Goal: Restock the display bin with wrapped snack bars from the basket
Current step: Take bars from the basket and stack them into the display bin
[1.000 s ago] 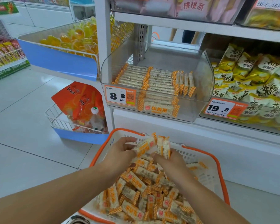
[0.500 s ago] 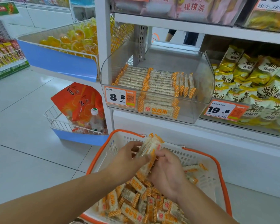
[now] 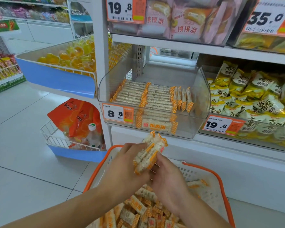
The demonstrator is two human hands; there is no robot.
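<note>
Left hand and right hand together, both clamped on a bundle of orange-and-white wrapped snack bars, held above the orange-rimmed white plastic basket, below the clear plastic display bin

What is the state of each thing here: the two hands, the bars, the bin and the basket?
Left hand: grips the bundle.
Right hand: grips the bundle too.
Bundle of orange-and-white wrapped snack bars: lifted above the basket, below the bin.
Clear plastic display bin: partly filled, bars in neat rows.
Orange-rimmed white plastic basket: holds many loose bars.
</note>
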